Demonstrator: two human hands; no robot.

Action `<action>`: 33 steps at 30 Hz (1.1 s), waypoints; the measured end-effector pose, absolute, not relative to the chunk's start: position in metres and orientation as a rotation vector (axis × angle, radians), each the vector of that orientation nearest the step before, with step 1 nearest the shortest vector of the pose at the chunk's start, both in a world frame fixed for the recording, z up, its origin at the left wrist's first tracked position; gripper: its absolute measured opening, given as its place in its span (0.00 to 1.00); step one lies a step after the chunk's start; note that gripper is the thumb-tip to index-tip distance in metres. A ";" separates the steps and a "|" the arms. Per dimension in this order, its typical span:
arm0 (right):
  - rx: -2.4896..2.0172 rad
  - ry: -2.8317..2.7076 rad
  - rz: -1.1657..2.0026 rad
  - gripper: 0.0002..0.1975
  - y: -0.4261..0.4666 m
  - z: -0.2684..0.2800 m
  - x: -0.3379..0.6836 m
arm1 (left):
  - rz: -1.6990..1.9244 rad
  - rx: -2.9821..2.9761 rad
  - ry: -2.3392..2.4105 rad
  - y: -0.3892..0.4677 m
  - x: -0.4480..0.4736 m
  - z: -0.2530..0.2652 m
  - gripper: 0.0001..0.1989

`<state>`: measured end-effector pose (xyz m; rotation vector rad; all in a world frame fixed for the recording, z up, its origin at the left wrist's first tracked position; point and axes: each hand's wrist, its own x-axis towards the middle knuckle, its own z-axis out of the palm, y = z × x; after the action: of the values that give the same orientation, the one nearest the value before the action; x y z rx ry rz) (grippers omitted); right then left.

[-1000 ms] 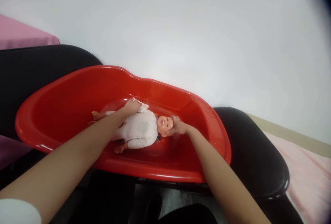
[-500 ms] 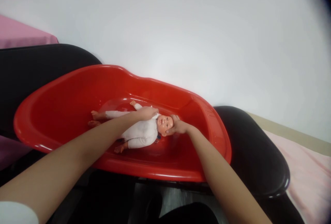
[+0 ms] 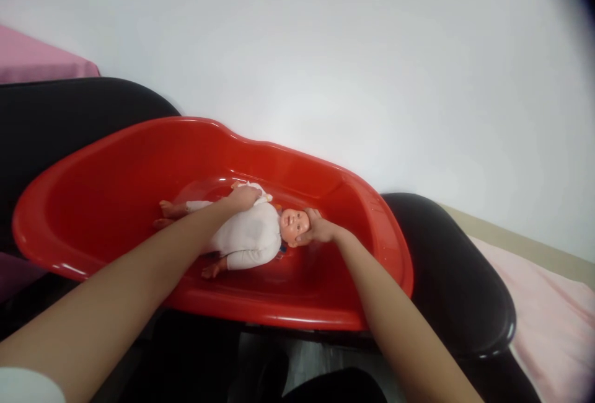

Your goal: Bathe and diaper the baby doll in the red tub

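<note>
White cloth (image 3: 263, 193) in palm-down L hand (image 3: 245, 197); R hand (image 3: 320, 229) cups doll's head (image 3: 292, 223).

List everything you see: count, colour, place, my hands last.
Tub: one, red, centre
Doll: one, white-clothed, in the tub
Small cloth: one, white, by doll's arm
Small item: count unclear, bluish, by doll's neck
Black surfaces: two, black, flanking tub
Pink cloth: count unclear, pink, left
Pale cloth: one, pale pink, right
Strip: one, beige, right
Wall: one, whitish, behind
Floor: one, grey, bottom middle
Sleeve: one, white, bottom left
Left hand: one, bare, on small cloth
Right hand: one, bare, on doll's head
</note>
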<state>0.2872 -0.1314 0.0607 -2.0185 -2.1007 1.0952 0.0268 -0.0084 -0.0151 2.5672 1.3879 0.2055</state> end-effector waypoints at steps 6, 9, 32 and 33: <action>-2.051 -2.069 1.135 0.48 -0.132 0.063 0.286 | 0.160 2.523 1.650 0.001 0.003 -0.018 0.16; -2.055 -2.069 1.109 0.48 -0.132 0.062 0.285 | 0.142 2.408 1.773 0.003 -0.004 -0.007 0.21; -2.008 -2.094 1.126 0.47 -0.136 0.066 0.286 | -0.064 2.539 1.449 -0.015 0.045 -0.001 0.18; -2.003 -2.101 1.123 0.47 -0.136 0.067 0.285 | -0.044 2.527 1.441 -0.012 0.037 -0.002 0.18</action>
<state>0.2854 -0.1360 0.0670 -2.0029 -2.1013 1.1229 0.0373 -0.0122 -0.0023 2.5274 1.4406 -0.0438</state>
